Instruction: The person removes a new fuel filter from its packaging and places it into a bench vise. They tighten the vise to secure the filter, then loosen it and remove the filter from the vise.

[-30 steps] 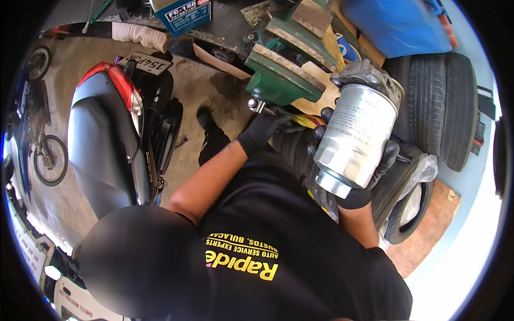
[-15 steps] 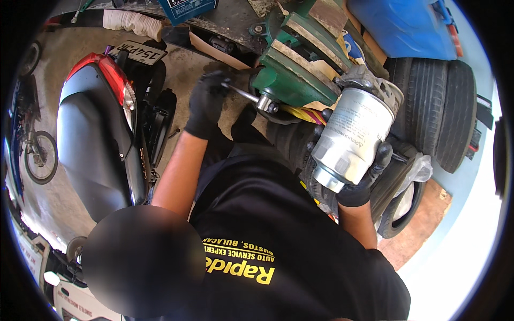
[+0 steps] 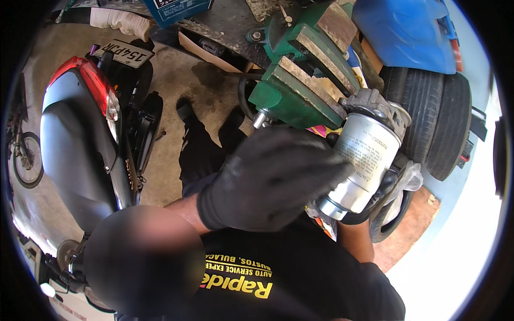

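Note:
A silver canister, which looks like a fuel filter [image 3: 365, 160], leans with its grey metal head [image 3: 375, 107] close to the right end of the green bench vise [image 3: 276, 96]. Whether the vise jaws touch that head I cannot tell. My right hand [image 3: 387, 184], in a black glove, grips the canister from behind and below, mostly hidden by it. My left hand [image 3: 262, 182], also gloved and slightly blurred, stretches its fingers toward the canister's near side. Its fingertips overlap the canister in view; contact is unclear. The vise's screw end [image 3: 261, 119] shows just beyond the left hand.
A parked motorcycle [image 3: 80, 144] stands to the left. Stacked tyres [image 3: 423, 117] and a blue plastic container [image 3: 407, 35] are at the right. The workbench [image 3: 230, 32] carries a blue box [image 3: 179, 10] at the far side. Concrete floor [image 3: 166, 80] lies between motorcycle and bench.
My left hand has let go of the vise handle and swung right, over to the canister. The canister, still in my right hand, appears a little lower in view, as does the vise.

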Demonstrator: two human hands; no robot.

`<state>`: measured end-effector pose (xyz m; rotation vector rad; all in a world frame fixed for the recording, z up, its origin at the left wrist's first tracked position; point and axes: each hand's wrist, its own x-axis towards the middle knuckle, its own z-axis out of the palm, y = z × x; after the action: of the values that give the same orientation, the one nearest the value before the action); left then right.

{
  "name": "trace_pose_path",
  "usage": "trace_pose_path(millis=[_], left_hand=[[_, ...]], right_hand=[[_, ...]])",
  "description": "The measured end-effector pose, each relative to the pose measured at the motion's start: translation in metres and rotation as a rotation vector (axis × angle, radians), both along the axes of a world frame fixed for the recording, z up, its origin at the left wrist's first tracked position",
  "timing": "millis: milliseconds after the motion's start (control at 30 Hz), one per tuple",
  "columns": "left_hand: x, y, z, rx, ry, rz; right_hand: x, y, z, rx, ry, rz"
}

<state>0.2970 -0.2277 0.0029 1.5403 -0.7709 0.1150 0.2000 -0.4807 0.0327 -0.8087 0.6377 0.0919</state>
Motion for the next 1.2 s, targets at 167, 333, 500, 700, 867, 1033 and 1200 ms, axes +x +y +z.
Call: trace_pose_path(millis=[167,333,500,700,867,1033,1200], left_hand=[[-0.014,-0.021,-0.006,0.061,0.041,-0.068],[-0.020,-0.030,-0.017,0.239,0.032,-0.091],[-0.020,-0.041,-0.020,0.392,-0.106,-0.063],[-0.020,-0.052,-0.030,0.518,-0.197,-0.112],[-0.018,-0.073,-0.038,0.597,-0.309,-0.111],[-0.011,-0.069,-0.029,0.569,-0.271,-0.141],[0.004,-0.024,-0.013,0.178,-0.005,-0.108]], right_hand=[[-0.001,-0.021,-0.004,0.182,-0.208,0.135],[-0.001,-0.036,0.013,0.205,-0.053,-0.107],[0.007,-0.041,0.045,0.024,-0.014,0.089],[0.023,-0.017,0.075,-0.356,0.093,0.044],[0.039,-0.003,0.087,-0.769,0.085,0.155],[0.043,0.016,0.094,-0.740,0.063,0.135],[0.046,0.026,0.106,-0.691,0.062,0.088]])
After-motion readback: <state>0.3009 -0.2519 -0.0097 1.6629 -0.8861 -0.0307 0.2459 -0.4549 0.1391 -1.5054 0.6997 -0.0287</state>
